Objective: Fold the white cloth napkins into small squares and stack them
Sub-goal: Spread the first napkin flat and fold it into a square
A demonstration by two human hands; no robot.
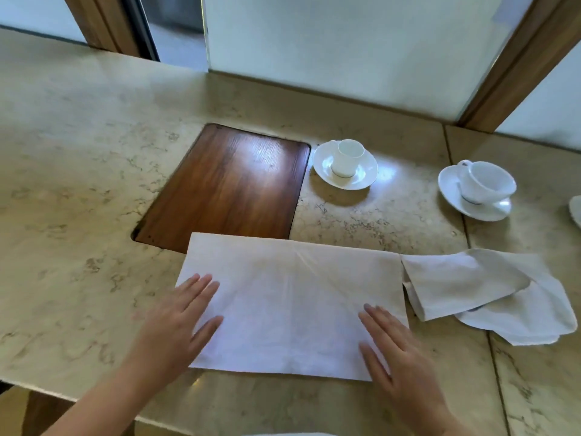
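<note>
- My left hand (180,322) and right hand (397,347) lie flat and open-fingered on the white napkin (292,303), gripping nothing.
- The napkin lies spread as a rectangle on the marble counter (78,215), its far edge overlapping the inset wooden board (229,187).
- Crumpled napkins (490,294) wait just to its right.
- I judge smoothing comes first: press outward to flatten creases, then fold one short edge onto the other, aligning corners.
</note>
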